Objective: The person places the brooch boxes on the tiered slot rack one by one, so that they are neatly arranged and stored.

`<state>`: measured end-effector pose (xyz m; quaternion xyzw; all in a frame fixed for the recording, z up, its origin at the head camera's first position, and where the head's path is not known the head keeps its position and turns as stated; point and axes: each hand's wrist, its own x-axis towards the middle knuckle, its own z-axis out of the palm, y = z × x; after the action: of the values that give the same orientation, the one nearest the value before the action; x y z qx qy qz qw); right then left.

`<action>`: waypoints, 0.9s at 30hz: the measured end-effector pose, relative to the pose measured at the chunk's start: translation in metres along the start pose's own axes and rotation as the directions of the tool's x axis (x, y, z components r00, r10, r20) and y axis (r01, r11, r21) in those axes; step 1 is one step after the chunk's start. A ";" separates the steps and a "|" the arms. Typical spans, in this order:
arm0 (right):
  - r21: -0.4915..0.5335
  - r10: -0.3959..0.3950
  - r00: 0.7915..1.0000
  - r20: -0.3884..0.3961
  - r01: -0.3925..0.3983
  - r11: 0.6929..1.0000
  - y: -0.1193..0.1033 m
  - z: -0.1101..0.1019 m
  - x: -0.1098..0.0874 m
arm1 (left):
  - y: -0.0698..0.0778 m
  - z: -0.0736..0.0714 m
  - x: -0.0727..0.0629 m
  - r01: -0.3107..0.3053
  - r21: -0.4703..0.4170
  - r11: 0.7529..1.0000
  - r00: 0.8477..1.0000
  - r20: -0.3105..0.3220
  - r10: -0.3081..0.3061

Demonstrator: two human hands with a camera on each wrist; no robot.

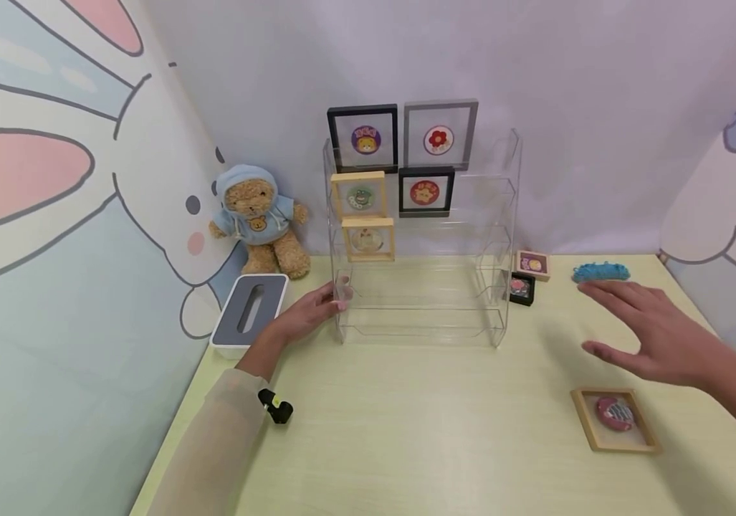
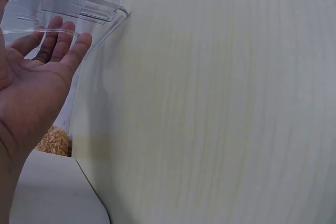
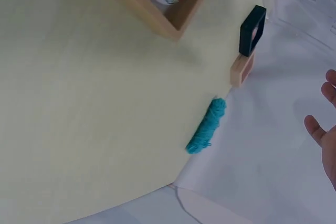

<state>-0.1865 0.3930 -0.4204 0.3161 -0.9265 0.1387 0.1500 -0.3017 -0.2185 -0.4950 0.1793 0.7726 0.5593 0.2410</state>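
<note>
A pale table (image 1: pixel 406 430) bears a clear rack (image 1: pixel 426 319) at its far middle. Left of it sit a teddy bear (image 1: pixel 258 218) and, nearer, a grey-topped box (image 1: pixel 236 309). The right hand (image 1: pixel 661 337) hangs over the right side, fingers straight, thumb spread, holding nothing. The left hand (image 1: pixel 308 313) touches the rack's left side, fingers bent; whether they clasp it I cannot tell. Five framed badges (image 1: pixel 366 140) stand in the rack: two on top, two below, one lower left. A loose wooden frame (image 1: pixel 615 421) lies near right. Far right are blue yarn (image 1: pixel 601 272) and two small frames (image 1: pixel 532 265).
</note>
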 end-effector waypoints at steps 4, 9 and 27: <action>0.044 0.097 0.993 0.064 -0.100 0.994 -0.002 0.009 -0.025 | 0.000 0.001 -0.001 0.007 -0.002 1.000 1.000 -0.003 -0.007; 0.060 0.157 0.979 0.131 -0.166 0.984 -0.006 0.019 -0.049 | 0.000 0.002 -0.001 0.008 -0.005 1.000 1.000 -0.004 -0.008; -0.026 0.237 0.933 0.272 -0.239 0.971 -0.015 0.045 -0.107 | -0.003 0.000 0.002 -0.008 0.001 1.000 1.000 0.004 0.008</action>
<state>-0.1048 0.4242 -0.4987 0.2184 -0.9691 0.1145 0.0018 -0.3030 -0.2185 -0.4977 0.1837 0.7716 0.5597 0.2401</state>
